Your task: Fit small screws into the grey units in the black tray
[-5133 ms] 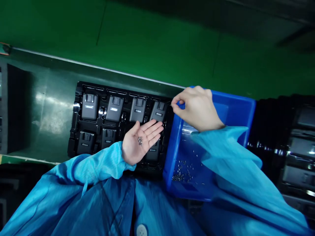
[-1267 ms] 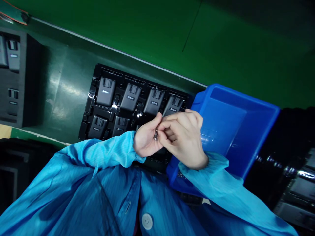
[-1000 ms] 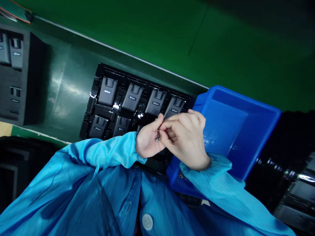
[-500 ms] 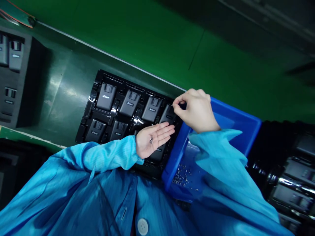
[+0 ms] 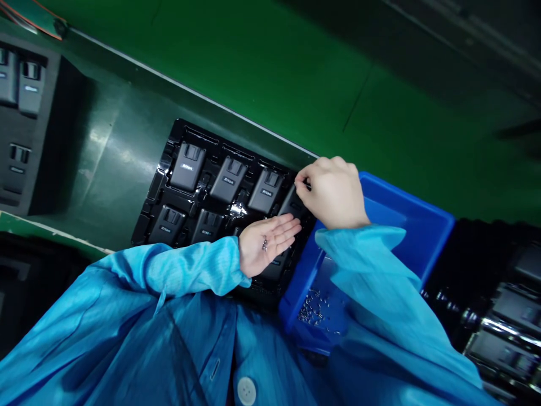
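My left hand point(image 5: 270, 242) lies palm up with its fingers stretched out. A few tiny shiny metal pieces point(image 5: 265, 245), possibly screws, rest loose on the palm. Behind and below it is a black plastic tray point(image 5: 158, 175) with several dark grey cases marked "Riton", such as this case point(image 5: 188, 167). My right hand point(image 5: 332, 192) is closed in a pinch over the tray's right end, beside a partly covered case point(image 5: 292, 202). Whatever sits between its fingertips is too small or hidden to tell.
A blue bin point(image 5: 406, 208) stands right of the tray, with many small metal pieces point(image 5: 313, 309) at its near end. A dark foam block point(image 5: 46, 141) holding similar cases is at the left. More trays of cases point(image 5: 513, 310) are at the right edge.
The view has shifted slightly, so the tray and bin appear a little further right. My right hand has moved slightly left against the tray, still pinched. My left palm stays up with the pieces.
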`<action>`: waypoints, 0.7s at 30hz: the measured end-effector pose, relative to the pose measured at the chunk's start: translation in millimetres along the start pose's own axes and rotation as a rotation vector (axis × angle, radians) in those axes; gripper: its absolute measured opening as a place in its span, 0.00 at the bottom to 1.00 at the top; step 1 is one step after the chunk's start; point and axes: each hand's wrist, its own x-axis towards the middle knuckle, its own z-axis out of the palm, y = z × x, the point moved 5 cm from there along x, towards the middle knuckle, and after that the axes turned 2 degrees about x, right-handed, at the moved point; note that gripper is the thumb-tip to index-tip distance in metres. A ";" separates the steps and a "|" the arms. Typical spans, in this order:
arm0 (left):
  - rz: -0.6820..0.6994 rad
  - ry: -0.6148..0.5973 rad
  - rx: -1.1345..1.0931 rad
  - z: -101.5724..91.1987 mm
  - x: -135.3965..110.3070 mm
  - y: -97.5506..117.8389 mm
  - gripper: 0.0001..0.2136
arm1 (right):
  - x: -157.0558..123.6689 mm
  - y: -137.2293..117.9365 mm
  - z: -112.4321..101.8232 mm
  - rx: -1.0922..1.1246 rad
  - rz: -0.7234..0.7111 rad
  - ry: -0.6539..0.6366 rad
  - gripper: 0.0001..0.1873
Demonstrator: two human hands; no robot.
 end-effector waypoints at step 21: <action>0.007 -0.202 -0.051 8.5 -21.5 20.8 0.36 | -62.8 -48.1 -59.6 0.295 -0.023 0.204 0.09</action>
